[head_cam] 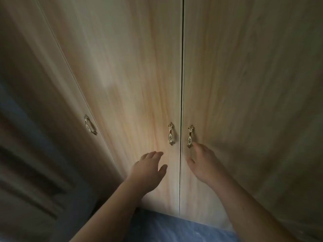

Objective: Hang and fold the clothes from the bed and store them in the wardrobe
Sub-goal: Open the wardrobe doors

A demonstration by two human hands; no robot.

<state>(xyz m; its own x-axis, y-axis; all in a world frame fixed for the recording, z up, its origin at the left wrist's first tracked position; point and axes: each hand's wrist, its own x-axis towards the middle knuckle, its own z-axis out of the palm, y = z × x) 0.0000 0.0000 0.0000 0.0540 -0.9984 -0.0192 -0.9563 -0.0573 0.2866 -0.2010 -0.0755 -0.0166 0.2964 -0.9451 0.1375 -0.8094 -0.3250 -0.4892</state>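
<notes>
A light wood wardrobe (132, 70) fills the view, its doors closed. Two ornate brass handles flank the centre seam: the left handle (171, 133) and the right handle (190, 136). My left hand (148, 169) is open with fingers spread, just below and left of the left handle, not touching it. My right hand (203, 162) is open too, its fingertips reaching the lower end of the right handle. No clothes and no bed are in view.
A third handle (90, 125) sits on the door further left. A dark panelled surface (29, 180) stands at the far left. Blue marbled floor (174, 229) shows at the bottom, at the wardrobe's foot.
</notes>
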